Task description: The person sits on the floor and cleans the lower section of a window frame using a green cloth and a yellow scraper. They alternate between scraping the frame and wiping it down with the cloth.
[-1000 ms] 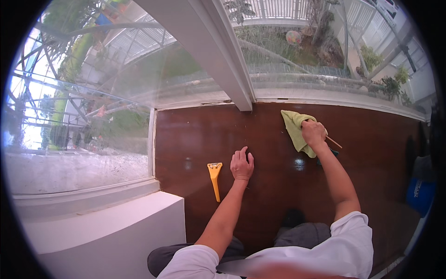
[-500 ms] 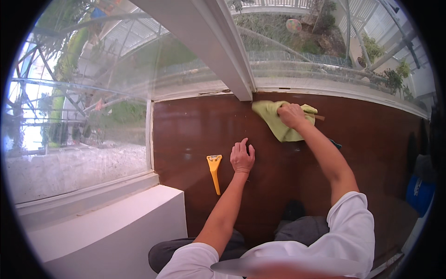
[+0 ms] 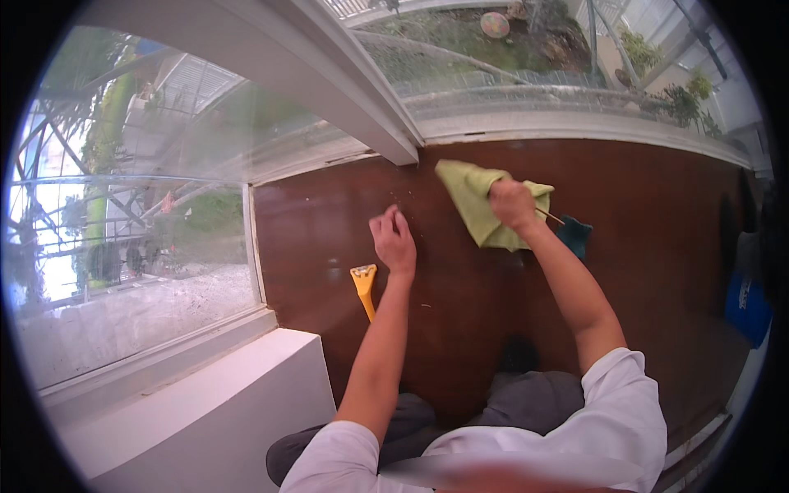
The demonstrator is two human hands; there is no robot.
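Note:
My right hand (image 3: 513, 205) is closed round a yellow-green cloth (image 3: 477, 215), which hangs spread out over the brown floor (image 3: 477, 329). A thin light-brown stick (image 3: 550, 216) juts out beside that hand; how it is held is hidden. My left hand (image 3: 394, 240) is over the floor to the left of the cloth, its fingers drawn together at the tips. Whether anything is between them is too small to tell. Close by lies a yellow scraper (image 3: 363, 283), its handle partly covered by my left forearm. Small pale crumbs (image 3: 409, 195) dot the floor near my left fingers.
A dark teal cloth-like piece (image 3: 574, 238) lies right of the stick. Glass panes in white frames bound the floor ahead and at left, meeting at a white post (image 3: 362, 82). A white ledge (image 3: 214, 386) stands at lower left, a blue object (image 3: 748, 312) at far right.
My left hand has shifted left, its fingers drawing together, and its forearm now covers part of the scraper's handle. The cloth hangs more spread out in my right hand. The view has shifted slightly.

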